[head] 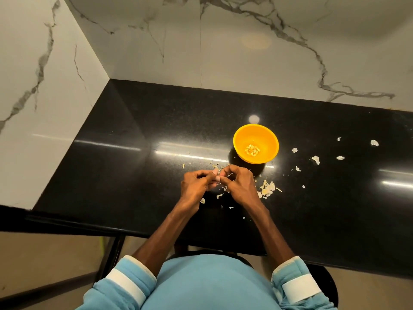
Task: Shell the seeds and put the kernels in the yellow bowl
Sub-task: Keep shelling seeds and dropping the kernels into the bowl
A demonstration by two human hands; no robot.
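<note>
Seed pinched by left hand, right hand, kernels in yellow bowl

We get glare streaks on the black counter, a dark shadow under the yellow bowl, bowed edges.

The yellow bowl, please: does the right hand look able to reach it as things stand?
Probably yes. The right hand sits just short of the yellow bowl, nothing standing between them, though its fingers and the left hand are pinching what looks like a seed.
</note>
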